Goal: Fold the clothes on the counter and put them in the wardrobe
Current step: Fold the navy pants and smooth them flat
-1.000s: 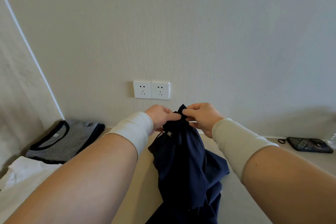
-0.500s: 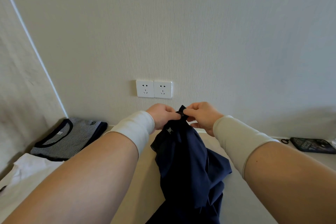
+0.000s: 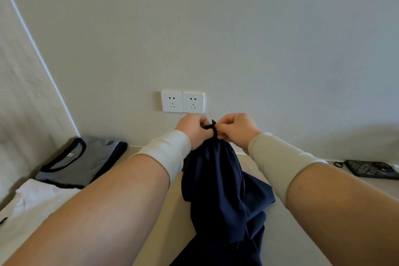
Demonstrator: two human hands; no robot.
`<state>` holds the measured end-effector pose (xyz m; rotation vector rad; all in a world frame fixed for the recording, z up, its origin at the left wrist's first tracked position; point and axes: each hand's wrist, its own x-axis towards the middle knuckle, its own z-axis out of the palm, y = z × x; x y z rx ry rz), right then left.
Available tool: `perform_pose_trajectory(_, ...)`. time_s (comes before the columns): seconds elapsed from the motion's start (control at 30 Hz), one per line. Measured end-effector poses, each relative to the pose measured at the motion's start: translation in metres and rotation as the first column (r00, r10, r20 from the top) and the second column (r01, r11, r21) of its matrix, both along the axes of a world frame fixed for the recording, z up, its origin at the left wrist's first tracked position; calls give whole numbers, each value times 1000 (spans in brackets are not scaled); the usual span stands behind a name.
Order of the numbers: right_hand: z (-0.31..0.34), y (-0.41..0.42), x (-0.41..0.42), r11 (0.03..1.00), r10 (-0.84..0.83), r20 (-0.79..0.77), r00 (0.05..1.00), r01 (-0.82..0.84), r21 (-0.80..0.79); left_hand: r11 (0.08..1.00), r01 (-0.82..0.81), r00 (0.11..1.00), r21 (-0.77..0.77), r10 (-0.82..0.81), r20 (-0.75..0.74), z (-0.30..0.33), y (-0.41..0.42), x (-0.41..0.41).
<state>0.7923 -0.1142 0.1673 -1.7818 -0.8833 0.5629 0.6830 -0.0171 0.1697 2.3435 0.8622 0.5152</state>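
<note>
Both hands are edging slightly higher: left hand (image 3: 192, 130) and right hand (image 3: 236, 129) are pinching navy garment (image 3: 218, 181) together; spreading that edge evenly should flatten it.

This is looking like a room in a home: a pale beige surface (image 3: 149, 196) is running along a cream textured wall (image 3: 237, 28) carrying a white double wall socket (image 3: 182, 101), with a folded grey-striped, navy-trimmed T-shirt (image 3: 82, 161) and a white cloth garment (image 3: 32, 203) lying beside it, and a dark patterned pouch (image 3: 371, 169) resting at the right.
</note>
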Motion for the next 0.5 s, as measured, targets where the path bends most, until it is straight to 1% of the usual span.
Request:
perform_pose_trajectory(0.07, -3, -1, 3, 1000, -10, 95, 995, 11, -12, 1000, 14, 1000, 1, -14, 21, -1, 2, 0)
perform_pose_trajectory(0.17, -3, -1, 6, 1000, -24, 160, 987, 25, -3, 999, 32, 999, -6, -32, 28, -1, 3, 0)
perform_pose_trajectory(0.33, -4, 1, 6, 1000, -30, 182, 983, 29, 8, 998, 43, 999, -46, -42, 29, -2, 2, 2)
perform_pose_trajectory(0.5, -6, 2, 8, 1000, -23, 161, 987, 23, -2, 994, 58, 997, -94, -54, 49, -3, 2, 3)
